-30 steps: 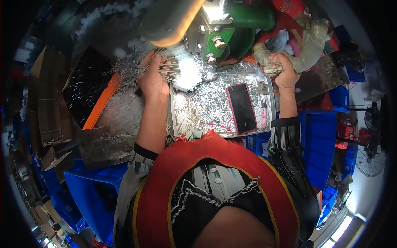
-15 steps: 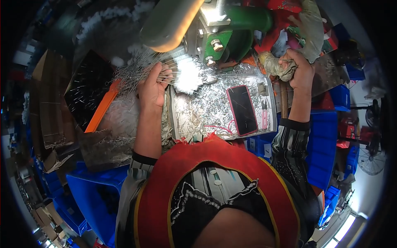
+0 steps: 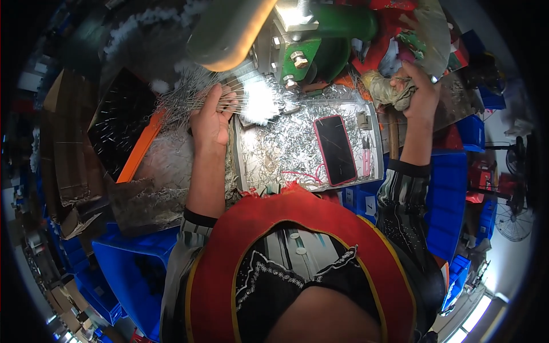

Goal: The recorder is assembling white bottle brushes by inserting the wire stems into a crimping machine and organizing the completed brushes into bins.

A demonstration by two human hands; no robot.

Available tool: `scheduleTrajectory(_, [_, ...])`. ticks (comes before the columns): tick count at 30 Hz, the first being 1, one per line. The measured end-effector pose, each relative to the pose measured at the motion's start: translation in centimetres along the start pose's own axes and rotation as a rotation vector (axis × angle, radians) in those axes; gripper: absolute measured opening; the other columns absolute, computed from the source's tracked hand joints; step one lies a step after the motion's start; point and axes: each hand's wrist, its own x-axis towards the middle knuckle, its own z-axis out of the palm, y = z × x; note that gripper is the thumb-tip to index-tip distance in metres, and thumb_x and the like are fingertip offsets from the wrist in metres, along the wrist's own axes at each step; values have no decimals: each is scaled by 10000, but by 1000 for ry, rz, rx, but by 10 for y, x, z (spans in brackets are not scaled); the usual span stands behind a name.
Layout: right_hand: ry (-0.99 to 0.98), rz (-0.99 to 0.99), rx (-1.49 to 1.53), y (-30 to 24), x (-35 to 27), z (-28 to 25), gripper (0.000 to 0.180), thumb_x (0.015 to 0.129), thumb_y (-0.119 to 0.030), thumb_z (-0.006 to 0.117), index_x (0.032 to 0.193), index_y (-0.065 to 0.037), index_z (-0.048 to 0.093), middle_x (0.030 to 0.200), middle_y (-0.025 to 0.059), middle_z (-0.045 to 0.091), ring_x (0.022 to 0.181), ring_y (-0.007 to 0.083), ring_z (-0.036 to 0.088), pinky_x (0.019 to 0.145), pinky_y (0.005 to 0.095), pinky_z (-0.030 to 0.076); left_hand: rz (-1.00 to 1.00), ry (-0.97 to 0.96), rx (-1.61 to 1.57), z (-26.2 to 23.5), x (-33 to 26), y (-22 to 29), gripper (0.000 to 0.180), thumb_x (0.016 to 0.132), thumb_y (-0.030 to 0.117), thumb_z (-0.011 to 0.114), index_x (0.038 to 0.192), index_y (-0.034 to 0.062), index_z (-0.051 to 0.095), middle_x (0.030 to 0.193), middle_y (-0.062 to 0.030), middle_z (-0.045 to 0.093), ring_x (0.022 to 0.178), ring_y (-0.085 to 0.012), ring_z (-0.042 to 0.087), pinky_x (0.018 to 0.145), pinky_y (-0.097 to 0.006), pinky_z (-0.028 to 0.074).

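Observation:
My left hand is closed round a bundle of thin metal wires, thumb on top. The wires fan out to the left, and their right ends glare white under the lamp beside the machine's jaw. To the right, my right hand grips a cloth-wrapped handle on the green machine. Below the machine lies a shallow tray strewn with short wire clippings. A dark phone with a red edge and a small pink-handled tool rest in it.
A lamp housing hangs over the work. At the left stands a black box with an orange edge, holding wires. Blue bins flank me on both sides. A wooden handle lies near my right forearm. White fluffy pieces are at the far left.
My right hand and the cloth-wrapped handle have shifted slightly to the right. My left hand stays almost in place, still holding the wires.

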Motion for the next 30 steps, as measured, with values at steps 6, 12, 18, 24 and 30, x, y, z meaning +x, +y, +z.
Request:
scheduleTrajectory(6, [-85,-433,13,53,-2,-5,75,682,-27,580,677,37,541,604,106,547,495,158,515,466,261,413,6,-6,-29,9,-1,-5,165,768,51,592,898,-45,556,839,-141,591,716,-205,583,621,-318,504])
scheduleTrajectory(12, [-10,-1,8,0,0,2,106,669,-62,602,685,23,540,570,95,537,483,176,527,466,282,422,59,37,-54,3,-6,-3,175,771,56,592,907,-46,551,839,-134,590,726,-208,580,635,-322,500])
scheduleTrajectory(18, [-39,128,-61,-19,5,-1,119,673,-87,603,665,11,535,539,88,522,470,179,521,479,288,428,56,43,-55,8,-4,-5,177,769,54,595,910,-43,549,842,-132,589,739,-208,577,630,-315,495])
scheduleTrajectory(24, [-80,-268,8,44,-2,-8,111,687,-43,576,630,35,523,584,97,540,508,167,526,493,270,425,53,36,-44,13,-4,-5,174,776,47,582,918,-46,544,857,-130,587,751,-207,578,649,-314,495])
scheduleTrajectory(30, [-43,-152,52,35,-2,-10,95,682,-40,579,687,51,551,610,104,557,538,186,555,508,265,444,86,-67,-67,5,-7,-4,219,791,28,548,994,-39,504,925,-129,563,829,-218,561,761,-369,479])
